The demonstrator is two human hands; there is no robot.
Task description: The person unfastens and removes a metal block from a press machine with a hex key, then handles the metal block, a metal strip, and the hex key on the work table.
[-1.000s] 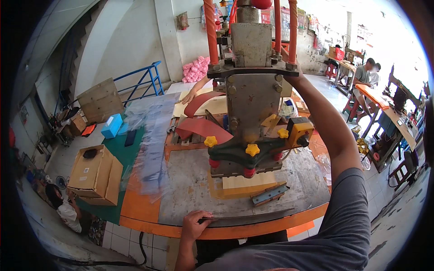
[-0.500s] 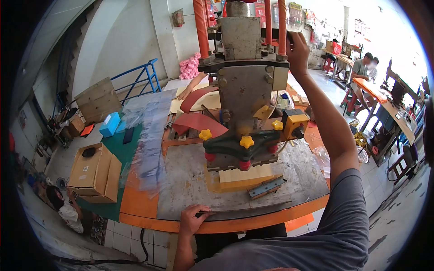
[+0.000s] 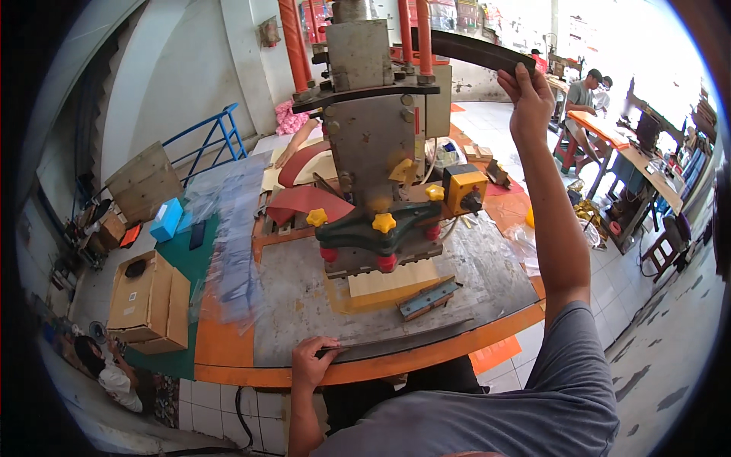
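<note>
- Grey metal is what the left hand (image 3: 311, 361) is resting on: a long dark flat metal strip (image 3: 403, 340) lying along the near edge of the worn grey steel press table (image 3: 304, 293), fingers curled over the strip's left end and pinning it down.
- The right hand (image 3: 529, 95) is raised high, above and to the right of the grey steel press head (image 3: 369, 114), with fingers pinched closed on the end of a second long dark curved strip (image 3: 476, 49) that is reaching leftwards across the top of the press.
- Below the press head, a dark green star-shaped clamp with yellow knobs (image 3: 379, 228) is sitting over a pale wooden block (image 3: 392, 283) on the table; a short bluish metal bar (image 3: 428, 297) is lying just in front of that block.
- A yellow control box (image 3: 466, 189) is mounted to the right of the press head, between it and the raised forearm.
- Doing this well, as I judge it, means keeping the raised strip clear of the red-orange guide columns (image 3: 293, 42) and the control box while it is being swung, gripping it firmly since it is held by one end only.
- The left hand's pressure should be holding the table strip flat so it is not sliding off the orange table rim (image 3: 426, 358).
- Both hands are best kept away from the gap under the press head.
</note>
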